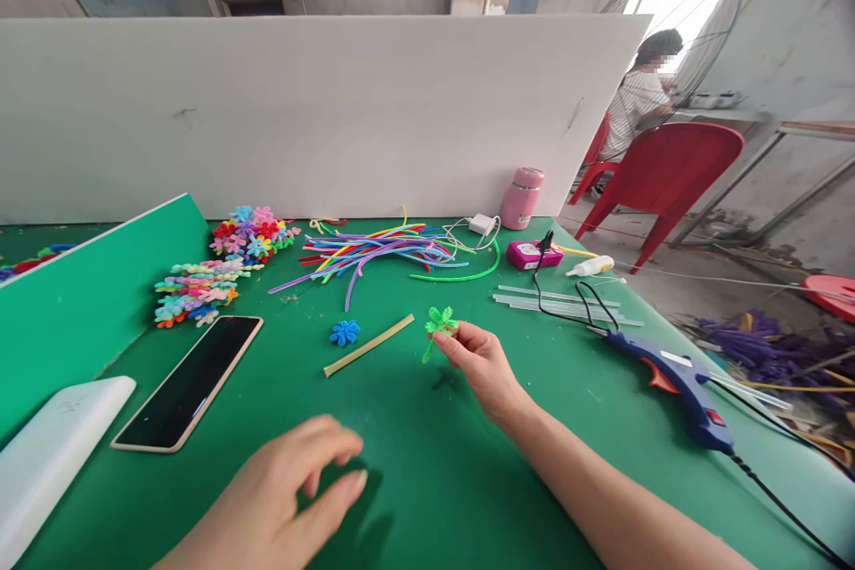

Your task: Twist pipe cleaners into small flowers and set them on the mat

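Between the thumb and fingers of my right hand point(484, 365) is a bright green pipe-cleaner flower point(441, 319), held just above the green table. A short green end points down from it. My left hand point(304, 472) hovers nearer to me, thumb and fingers apart, with nothing in it. On the table to the left of the held flower lie a flat tan strip point(370, 345) and a small blue pipe-cleaner flower point(345, 333).
Loose coloured pipe cleaners point(380, 249) lie at the back. Finished flowers point(250, 233), a phone point(191, 383) and a white slab-like object point(60, 463) are on the left. A blue glue gun point(668, 383), glue sticks point(561, 303), a power block point(534, 256) and a pink flask point(523, 199) stand right.
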{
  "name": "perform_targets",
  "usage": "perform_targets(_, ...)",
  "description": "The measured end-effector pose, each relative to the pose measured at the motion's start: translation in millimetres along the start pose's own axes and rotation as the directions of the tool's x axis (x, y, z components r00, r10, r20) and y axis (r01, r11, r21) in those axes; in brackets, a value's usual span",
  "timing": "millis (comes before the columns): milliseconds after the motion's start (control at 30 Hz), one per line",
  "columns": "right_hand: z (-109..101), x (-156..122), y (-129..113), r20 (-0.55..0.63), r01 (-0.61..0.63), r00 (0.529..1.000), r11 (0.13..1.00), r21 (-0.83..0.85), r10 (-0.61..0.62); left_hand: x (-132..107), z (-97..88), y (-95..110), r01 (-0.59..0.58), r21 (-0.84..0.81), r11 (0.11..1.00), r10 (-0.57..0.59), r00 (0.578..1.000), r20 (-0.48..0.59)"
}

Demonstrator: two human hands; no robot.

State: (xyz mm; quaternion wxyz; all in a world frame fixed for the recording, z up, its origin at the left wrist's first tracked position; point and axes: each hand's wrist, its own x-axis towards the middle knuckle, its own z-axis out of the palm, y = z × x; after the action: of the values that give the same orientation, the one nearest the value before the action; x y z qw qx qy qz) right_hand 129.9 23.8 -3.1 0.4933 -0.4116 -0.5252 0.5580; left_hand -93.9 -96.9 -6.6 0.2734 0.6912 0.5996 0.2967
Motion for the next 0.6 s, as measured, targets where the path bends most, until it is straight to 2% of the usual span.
perform_targets(33,1,0,-1,0.011,-0.008,1.0,1.0,0.012,0.007,24,1.7,19,0.031,-0.013,0.999,-0.029,0.995,0.097)
perform_targets(133,2,-2,-3,0.039,-0.027,0.999,0.998,0.057,0.025,82,15.7,60,0.071,-0.143,0.987,-0.062,0.996,0.064)
perform_targets(200,3,-2,-5,0.064,-0.033,0.998,0.995,0.094,0.027,102,28.2,70,0.097,-0.26,0.961,-0.068,0.991,0.117)
perform_targets(300,4,-2,-6,0.116,-0.033,0.993,0.989,0.145,0.017,111,41.7,69,0.101,-0.394,0.914,-0.03,0.983,0.181)
perform_targets(400,2,0,-7,0.095,-0.03,0.995,0.988,0.149,0.016,112,46.4,64,0.122,-0.46,0.879,-0.031,0.979,0.2)
perform_targets(533,0,3,-3,0.027,-0.015,1.0,0.998,0.064,0.014,112,49.4,58,0.152,-0.465,0.872,-0.054,0.974,0.219)
perform_targets(600,1,3,1,0.021,0.007,1.0,1.0,0.003,-0.007,111,51.3,56,0.125,-0.425,0.897,-0.041,0.979,0.201)
